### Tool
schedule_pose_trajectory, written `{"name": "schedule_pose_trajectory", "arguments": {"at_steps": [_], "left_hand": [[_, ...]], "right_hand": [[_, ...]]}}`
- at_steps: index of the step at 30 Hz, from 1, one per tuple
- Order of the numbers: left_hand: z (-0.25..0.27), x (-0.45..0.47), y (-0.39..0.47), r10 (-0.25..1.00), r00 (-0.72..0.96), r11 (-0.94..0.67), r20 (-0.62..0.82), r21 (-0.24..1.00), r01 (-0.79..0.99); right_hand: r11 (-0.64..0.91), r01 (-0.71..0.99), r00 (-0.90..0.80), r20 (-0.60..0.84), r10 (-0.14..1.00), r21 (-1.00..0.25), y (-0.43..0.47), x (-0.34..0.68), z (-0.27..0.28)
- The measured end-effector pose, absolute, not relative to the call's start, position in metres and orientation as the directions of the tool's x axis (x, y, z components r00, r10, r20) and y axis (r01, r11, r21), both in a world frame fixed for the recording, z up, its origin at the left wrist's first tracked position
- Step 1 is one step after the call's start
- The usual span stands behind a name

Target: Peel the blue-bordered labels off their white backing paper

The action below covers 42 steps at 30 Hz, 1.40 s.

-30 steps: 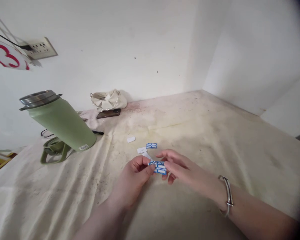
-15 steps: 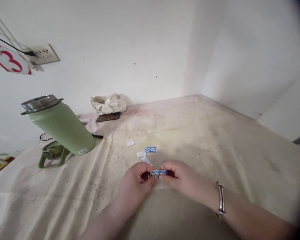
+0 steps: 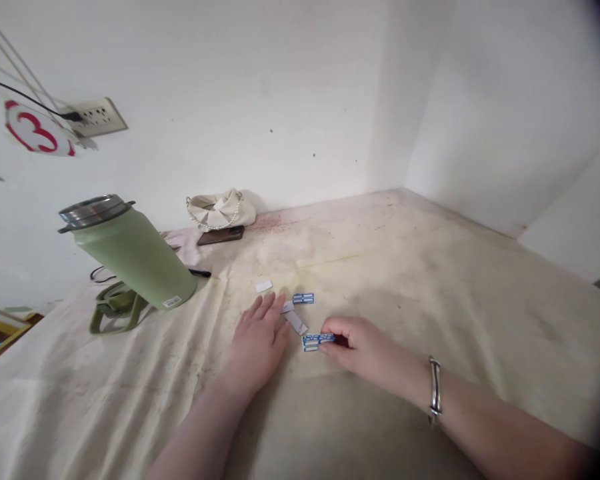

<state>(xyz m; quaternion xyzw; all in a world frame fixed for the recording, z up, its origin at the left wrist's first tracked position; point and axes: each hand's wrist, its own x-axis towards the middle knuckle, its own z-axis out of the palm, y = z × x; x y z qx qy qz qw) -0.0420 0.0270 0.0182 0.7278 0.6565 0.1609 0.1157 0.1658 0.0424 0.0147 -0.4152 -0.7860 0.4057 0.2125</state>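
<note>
My right hand pinches one end of a small flat rectangular piece with a blue-and-white pattern between thumb and fingers. My left hand is open, palm down, fingers stretched forward and reaching a white slip; its fingertips partly cover that slip. Beside those fingers lies another white slip, close to the held piece. A second blue-and-white piece rests flat just beyond. Farther off, a separate white slip lies on the cloth. What is printed on the pieces is too small to read.
A green bottle without its lid stands at left, the green lid beside it. Behind are a black pen, a dark phone and a cream bag near the wall. A pale cloth covers the table.
My left hand has let go of the blue-and-white piece and moved forward and left, its fingers spreading over the white slips. My right hand still holds the piece, now turned to show more of its face.
</note>
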Motion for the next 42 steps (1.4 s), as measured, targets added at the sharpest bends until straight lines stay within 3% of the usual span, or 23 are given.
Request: {"name": "schedule_pose_trajectory", "arguments": {"at_steps": [4,8,16,21,25,29,37,42], "left_hand": [[0.018,-0.036,0.026,0.987,0.153,-0.163,0.057,0.299,0.94],[0.017,-0.036,0.026,0.975,0.166,-0.204,0.146,0.309,0.929],[0.022,-0.035,0.026,0.957,0.136,-0.246,0.257,0.465,0.85],[0.021,-0.036,0.022,0.964,0.019,-0.153,0.267,0.489,0.859],[0.019,-0.033,0.017,0.97,-0.107,-0.056,0.22,0.627,0.777],[0.021,-0.026,0.012,0.955,-0.067,-0.166,0.288,0.708,0.687],[0.028,-0.018,0.009,0.764,0.212,-0.579,0.609,0.504,0.642],[0.029,-0.016,0.01,0.698,0.351,-0.646,0.624,0.337,0.685]], "right_hand": [[0.303,0.47,-0.536,0.005,0.844,-0.829,0.045,0.167,0.015],[0.272,0.451,-0.515,0.001,0.857,-0.85,0.047,0.168,0.016],[0.225,0.425,-0.479,-0.007,0.878,-0.877,0.052,0.168,0.011],[0.187,0.439,-0.46,-0.04,0.887,-0.879,0.054,0.168,0.011],[0.135,0.432,-0.451,-0.084,0.889,-0.891,0.055,0.169,0.013],[0.019,0.387,-0.484,-0.185,0.855,-0.922,0.054,0.169,0.014],[-0.182,0.268,-0.564,-0.308,0.766,-0.946,0.049,0.168,0.02],[-0.268,0.2,-0.615,-0.333,0.715,-0.943,0.048,0.168,0.019]]}}
